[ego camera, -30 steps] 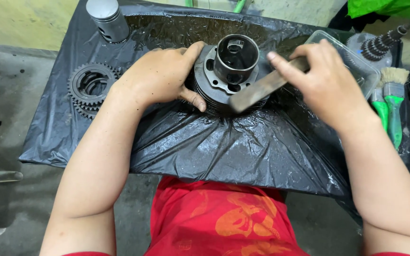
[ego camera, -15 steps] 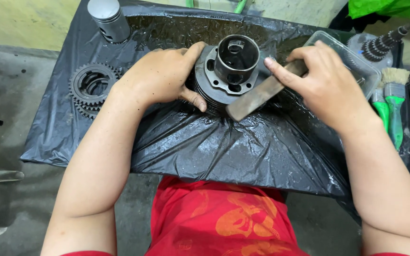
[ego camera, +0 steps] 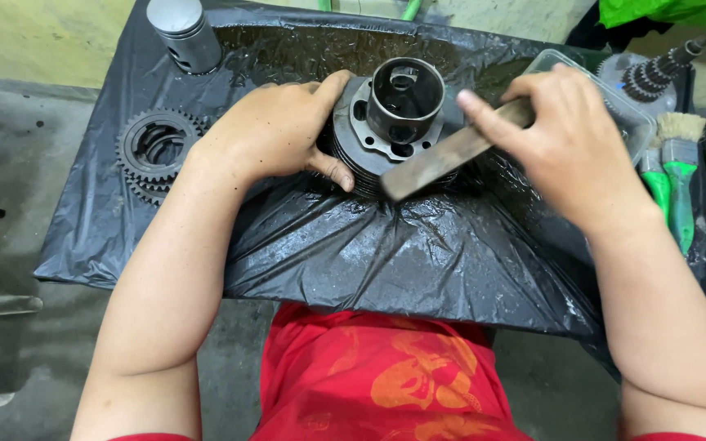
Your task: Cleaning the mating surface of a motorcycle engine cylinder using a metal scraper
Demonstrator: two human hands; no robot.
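A glossy, crinkled black plastic sheet [ego camera: 353, 253] covers the desk. At its centre a finned metal cylinder [ego camera: 386, 131] stands upright. The left hand [ego camera: 275, 131] wraps around its side; the right hand [ego camera: 569, 139] grips a flat, dull file [ego camera: 443, 159] laid across its flange. On the slick plastic, the cylinder could slide under a push.

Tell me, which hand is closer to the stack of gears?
Left. The left hand grips the engine cylinder just beside the gears; the right hand is far across, holding the flat bar.
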